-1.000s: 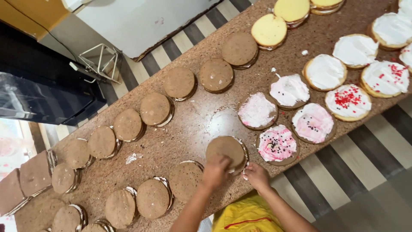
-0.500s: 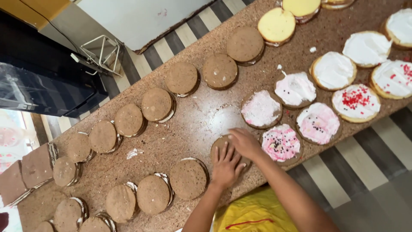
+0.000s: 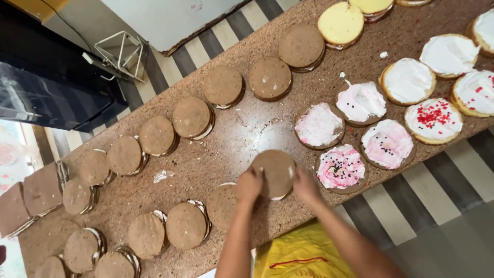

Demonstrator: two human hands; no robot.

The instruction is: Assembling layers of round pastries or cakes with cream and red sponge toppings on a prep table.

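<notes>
both hands have shifted: left hand and right hand now flank the plain brown cake round near the bench edge, fingers clamped on its sides, left of the pink-frosted round.

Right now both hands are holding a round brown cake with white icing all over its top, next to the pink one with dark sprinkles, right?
Not quite. In the head view the left hand and right hand grip a round brown cake whose top is bare, not iced white. It does sit beside the pink-iced cake with dark sprinkles.
</notes>
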